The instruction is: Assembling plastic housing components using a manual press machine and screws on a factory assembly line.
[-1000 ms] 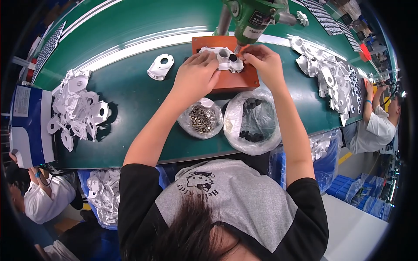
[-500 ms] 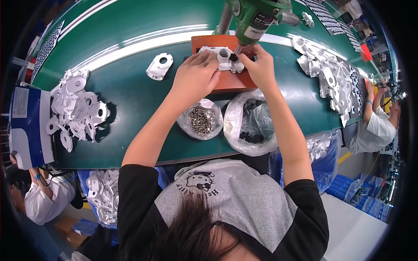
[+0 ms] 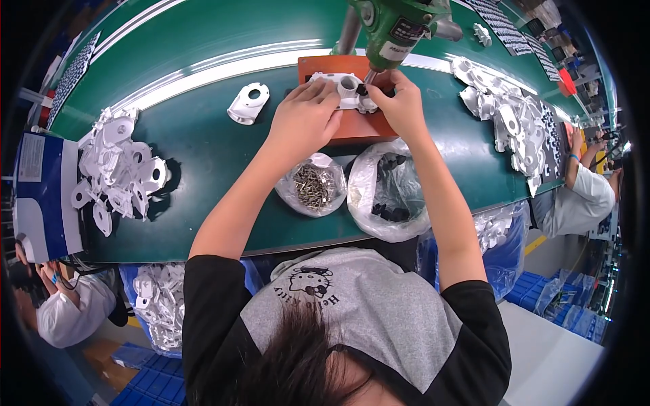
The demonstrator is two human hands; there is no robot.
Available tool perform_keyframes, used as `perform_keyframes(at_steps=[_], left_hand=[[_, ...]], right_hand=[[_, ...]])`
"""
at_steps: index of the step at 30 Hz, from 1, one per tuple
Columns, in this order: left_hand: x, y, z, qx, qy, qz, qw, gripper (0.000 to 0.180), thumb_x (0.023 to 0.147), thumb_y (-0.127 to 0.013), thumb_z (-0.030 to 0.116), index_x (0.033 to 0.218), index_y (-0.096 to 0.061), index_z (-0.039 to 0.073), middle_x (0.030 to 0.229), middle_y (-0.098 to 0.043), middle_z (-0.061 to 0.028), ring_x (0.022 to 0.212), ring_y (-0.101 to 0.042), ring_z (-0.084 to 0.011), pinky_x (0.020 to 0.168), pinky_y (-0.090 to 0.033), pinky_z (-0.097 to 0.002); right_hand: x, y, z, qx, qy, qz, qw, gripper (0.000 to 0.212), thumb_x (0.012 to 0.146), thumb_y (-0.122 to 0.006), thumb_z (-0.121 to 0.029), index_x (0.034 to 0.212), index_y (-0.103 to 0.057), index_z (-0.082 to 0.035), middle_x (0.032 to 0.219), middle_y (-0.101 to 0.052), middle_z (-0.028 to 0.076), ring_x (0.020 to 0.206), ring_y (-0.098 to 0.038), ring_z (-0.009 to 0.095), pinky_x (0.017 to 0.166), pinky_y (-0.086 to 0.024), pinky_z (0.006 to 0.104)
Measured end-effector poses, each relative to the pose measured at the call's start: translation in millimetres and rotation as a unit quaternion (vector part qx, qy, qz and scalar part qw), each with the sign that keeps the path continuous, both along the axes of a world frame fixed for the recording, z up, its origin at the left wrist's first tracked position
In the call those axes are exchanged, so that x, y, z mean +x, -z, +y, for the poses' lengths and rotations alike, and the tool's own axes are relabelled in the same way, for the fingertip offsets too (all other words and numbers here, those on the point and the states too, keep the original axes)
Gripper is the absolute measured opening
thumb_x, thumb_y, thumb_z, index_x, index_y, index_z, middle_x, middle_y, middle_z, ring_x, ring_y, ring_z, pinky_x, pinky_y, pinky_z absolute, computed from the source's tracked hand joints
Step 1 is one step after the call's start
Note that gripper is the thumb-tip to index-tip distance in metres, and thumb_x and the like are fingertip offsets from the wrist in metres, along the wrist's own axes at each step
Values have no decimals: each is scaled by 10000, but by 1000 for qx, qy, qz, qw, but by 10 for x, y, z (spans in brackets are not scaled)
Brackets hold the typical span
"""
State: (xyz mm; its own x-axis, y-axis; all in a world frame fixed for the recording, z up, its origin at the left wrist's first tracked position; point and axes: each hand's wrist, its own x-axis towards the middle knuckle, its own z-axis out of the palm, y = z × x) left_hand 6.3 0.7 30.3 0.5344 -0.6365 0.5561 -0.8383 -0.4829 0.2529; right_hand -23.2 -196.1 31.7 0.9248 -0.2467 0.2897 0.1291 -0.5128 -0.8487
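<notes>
White plastic by its look, the part (image 3: pixel 348 86) sits on the orange block (image 3: pixel 369 127), near the table's (image 3: pixel 223 176) far edge. I see its long axis run left to right, dipping slightly rightward toward the block's near edge, its round tube mouth facing up. The left hand (image 3: pixel 303 115) lies over its left end; the right hand's (image 3: pixel 399 108) thumb and forefinger nearly meet by a dark piece (image 3: pixel 361 88). I can't tell whether either grips. The green machine (image 3: pixel 399 30) carries a pale label (image 3: pixel 395 51) with handwriting.
</notes>
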Motion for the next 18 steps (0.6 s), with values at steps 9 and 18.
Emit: perform_keyframes(at_steps=[9,18], left_hand=[[0,5,3,-7,0,-9,1000,250,802,-605,168,1010,-579,31,1129,-600,-156,1083,-559,-324,906,-462,-402],[3,21,-8,-5,-5,-7,1000,231,801,-607,166,989,-576,36,1137,-598,-149,1076,-563,-325,896,-466,-398]], right_hand=[[3,8,-8,14,0,-9,1000,162,779,-665,-94,864,-599,28,696,-606,25,635,-533,74,608,-442,228],[17,34,-38,-7,-5,-17,1000,170,776,-670,-103,862,-600,26,699,-617,35,639,-550,80,613,-449,232]])
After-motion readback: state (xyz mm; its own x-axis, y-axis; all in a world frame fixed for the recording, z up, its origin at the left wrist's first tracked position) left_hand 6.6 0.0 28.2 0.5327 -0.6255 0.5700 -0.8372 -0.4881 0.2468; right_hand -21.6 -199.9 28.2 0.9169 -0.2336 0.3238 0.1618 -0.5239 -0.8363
